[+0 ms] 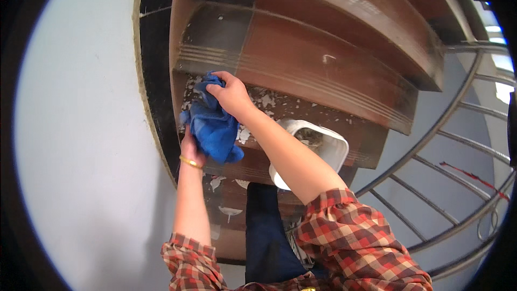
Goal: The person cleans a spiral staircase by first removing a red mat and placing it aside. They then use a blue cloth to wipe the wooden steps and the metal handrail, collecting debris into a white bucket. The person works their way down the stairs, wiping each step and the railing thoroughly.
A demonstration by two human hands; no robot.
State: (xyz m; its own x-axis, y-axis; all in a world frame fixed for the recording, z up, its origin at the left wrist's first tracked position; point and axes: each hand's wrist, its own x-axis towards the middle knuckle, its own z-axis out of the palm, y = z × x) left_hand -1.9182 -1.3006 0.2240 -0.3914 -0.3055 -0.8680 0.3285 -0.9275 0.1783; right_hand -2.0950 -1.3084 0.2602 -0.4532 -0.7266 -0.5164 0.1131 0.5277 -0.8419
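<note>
A crumpled blue cloth (216, 129) hangs between my two hands above a stair tread (343, 129) near the wall side. My right hand (233, 93) pinches its upper end between thumb and fingers. From below and the left, my left hand (191, 146) grips the cloth's lower part; its fingers are mostly hidden behind the fabric. White flakes of debris (266, 100) lie scattered on the tread around and behind the cloth. Partly covered by my right forearm, a white plastic bin (337, 149) lies tilted on the steps, with greyish debris (310, 137) inside.
Reddish-brown stairs (307, 54) with dark side panels rise ahead. A pale wall (89, 109) bounds the left side. On the right curves a metal railing (428, 131) with a red cord (470, 176) tied to it. More flakes (216, 182) lie on the lower step near my dark-trousered leg (264, 230).
</note>
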